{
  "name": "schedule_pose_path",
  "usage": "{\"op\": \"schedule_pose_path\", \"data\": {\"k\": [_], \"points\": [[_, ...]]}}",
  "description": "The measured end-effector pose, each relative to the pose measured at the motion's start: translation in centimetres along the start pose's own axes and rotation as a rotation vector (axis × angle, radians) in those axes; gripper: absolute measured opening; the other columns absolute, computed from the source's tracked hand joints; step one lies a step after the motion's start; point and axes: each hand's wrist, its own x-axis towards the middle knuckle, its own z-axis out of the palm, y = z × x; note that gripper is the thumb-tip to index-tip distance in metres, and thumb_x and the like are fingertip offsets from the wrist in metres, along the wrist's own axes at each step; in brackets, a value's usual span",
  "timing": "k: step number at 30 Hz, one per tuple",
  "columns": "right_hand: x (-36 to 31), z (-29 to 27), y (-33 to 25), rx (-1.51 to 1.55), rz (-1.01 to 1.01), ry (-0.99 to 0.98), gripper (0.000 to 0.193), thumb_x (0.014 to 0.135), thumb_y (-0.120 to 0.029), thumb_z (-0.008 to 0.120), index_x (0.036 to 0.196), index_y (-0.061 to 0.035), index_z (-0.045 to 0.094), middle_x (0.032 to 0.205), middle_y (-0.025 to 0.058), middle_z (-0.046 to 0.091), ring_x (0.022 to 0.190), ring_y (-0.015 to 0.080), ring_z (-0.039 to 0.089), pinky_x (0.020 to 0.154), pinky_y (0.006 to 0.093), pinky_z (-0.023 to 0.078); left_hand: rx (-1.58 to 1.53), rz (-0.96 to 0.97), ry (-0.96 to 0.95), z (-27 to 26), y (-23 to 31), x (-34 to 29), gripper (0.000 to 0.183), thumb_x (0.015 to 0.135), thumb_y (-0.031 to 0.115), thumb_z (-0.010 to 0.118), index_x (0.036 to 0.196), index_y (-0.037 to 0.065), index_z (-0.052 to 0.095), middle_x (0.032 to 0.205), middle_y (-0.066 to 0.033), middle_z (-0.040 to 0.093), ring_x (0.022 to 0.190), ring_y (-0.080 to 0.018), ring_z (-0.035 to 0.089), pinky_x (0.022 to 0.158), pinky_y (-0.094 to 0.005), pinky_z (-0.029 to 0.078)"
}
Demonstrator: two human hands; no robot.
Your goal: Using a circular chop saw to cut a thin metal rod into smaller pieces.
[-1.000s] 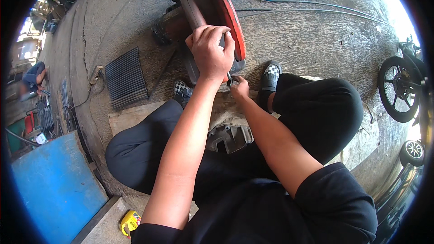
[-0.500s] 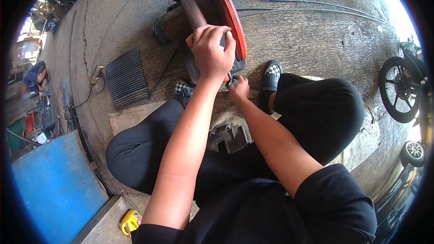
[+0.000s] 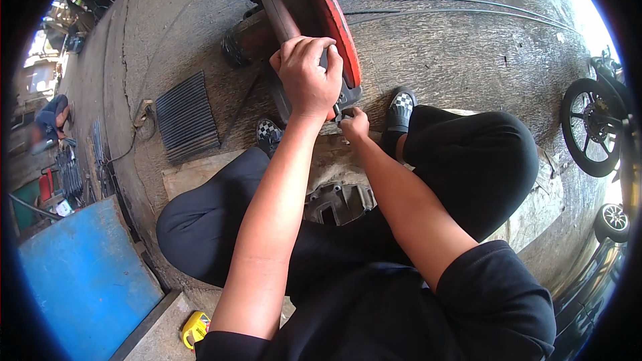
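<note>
Red along its guard, a cutting saw point(image 3: 343, 43) stands on the floor point(image 3: 455, 60) just beyond the person's shoes point(image 3: 400, 115). The left hand point(image 3: 307, 73) is closed over the near end of its handle point(image 3: 275, 7); the right hand point(image 3: 355, 126), curled, lies at the front of its base point(image 3: 349, 96), whether gripping anything cannot be told. Dark rods point(image 3: 187, 118) lie side by side leftward.

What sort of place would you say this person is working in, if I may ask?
Probably a metalworking or repair workshop: there is what looks like a cut-off saw, a row of dark rods and a motorcycle.
</note>
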Motion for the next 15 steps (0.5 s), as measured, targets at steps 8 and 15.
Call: {"op": "schedule_pose_path", "data": {"k": [8, 15], "points": [[2.8, 1.8, 1.4, 0.599, 0.366, -0.055, 0.049, 0.077, -0.013, 0.072, 0.115, 0.0057, 0.049, 0.093, 0.0177, 0.063, 0.070, 0.0228, 0.065, 0.055, 0.0366, 0.053, 0.006, -0.007, -0.007, -0.1, 0.0, -0.1, 0.004, 0.077, 0.016, 0.064, 0.079, 0.015, 0.067, 0.080, -0.0005, 0.066, 0.091, -0.0218, 0.059, 0.082, -0.0380, 0.035], [0.5, 0.8, 0.5, -0.276, -0.199, 0.367, 0.040, 0.078, -0.011, 0.068, 0.114, -0.0076, 0.052, 0.110, 0.0164, 0.058, 0.093, 0.0334, 0.063, 0.079, 0.0456, 0.052, 0.013, -0.012, 0.006, -0.1, 0.1, 0.0, 0.005, 0.075, 0.014, 0.065, 0.079, 0.014, 0.069, 0.079, 0.0005, 0.066, 0.087, -0.0203, 0.059, 0.083, -0.0359, 0.037]]}}
